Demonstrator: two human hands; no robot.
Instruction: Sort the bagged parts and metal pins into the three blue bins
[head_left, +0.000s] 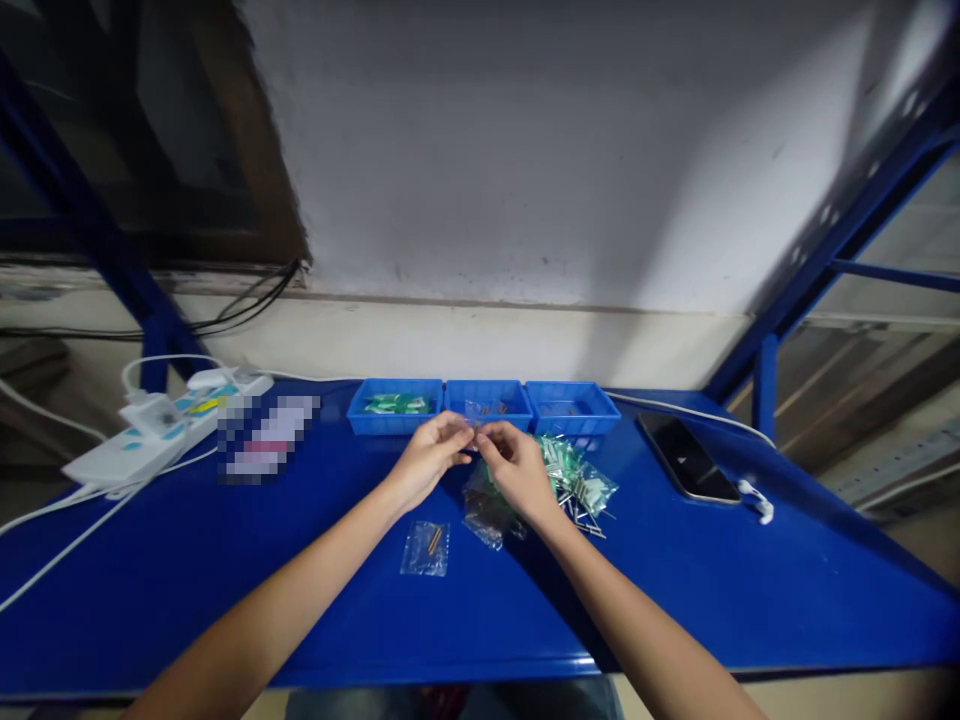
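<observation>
My left hand (429, 458) and my right hand (517, 468) meet above the blue table (225, 580), fingertips pinched together on a small clear plastic bag (475, 436) that is hard to make out. Under my right hand lies a heap of small clear bags (487, 510) beside a pile of green-and-white parts with metal pins (581, 485). A single small clear bag holding a brass-coloured pin (426, 547) rests flat on the table below my left hand.
Three blue trays stand in a row at the back: left tray (394, 423) with green parts, middle tray (487, 396), right tray (574, 422). A white power strip (161, 430) with cables sits far left. A dark phone (686, 458) with a white cable lies right.
</observation>
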